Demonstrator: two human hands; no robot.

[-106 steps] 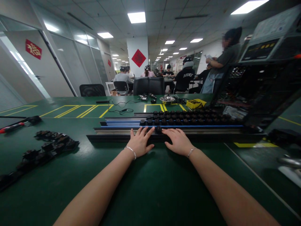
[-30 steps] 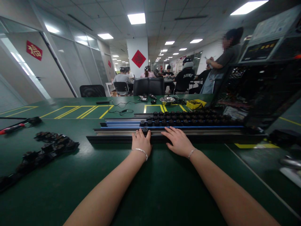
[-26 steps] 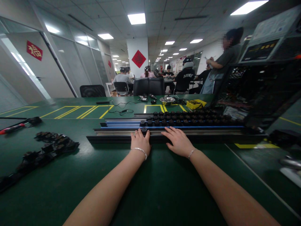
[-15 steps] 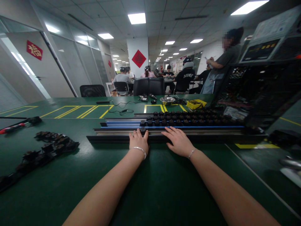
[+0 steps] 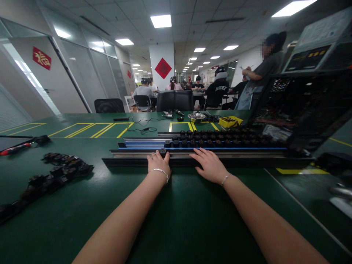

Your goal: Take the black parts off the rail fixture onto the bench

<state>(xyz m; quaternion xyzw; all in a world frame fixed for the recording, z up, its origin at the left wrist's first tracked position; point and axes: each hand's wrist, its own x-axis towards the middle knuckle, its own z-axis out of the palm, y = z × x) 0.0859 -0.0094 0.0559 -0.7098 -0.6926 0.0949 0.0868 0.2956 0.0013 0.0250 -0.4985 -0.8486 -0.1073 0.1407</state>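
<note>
My left hand (image 5: 158, 163) has its thumb and fingers around a small black socket-like block (image 5: 163, 150), which sits in the nearest long metal rail (image 5: 132, 154). My right hand (image 5: 210, 167) lies across the same rail further right, fingers spread and flat, gripping nothing. Just behind, a rail with a blue strip (image 5: 145, 145) carries a row of similar black blocks (image 5: 201, 143). Another row of blocks stands on a rail further back. The undersides of both hands are hidden.
More black blocks (image 5: 66, 167) lie in a cluster at left, near a red-handled tool (image 5: 16, 149). Further back are a metal bowl (image 5: 196, 117) and a yellow tray (image 5: 230, 121). A dark rack (image 5: 291, 110) rises at right. People sit and stand beyond the table.
My left hand and the black block have shifted a little to the left along the rail. My right hand rests in nearly the same place.
</note>
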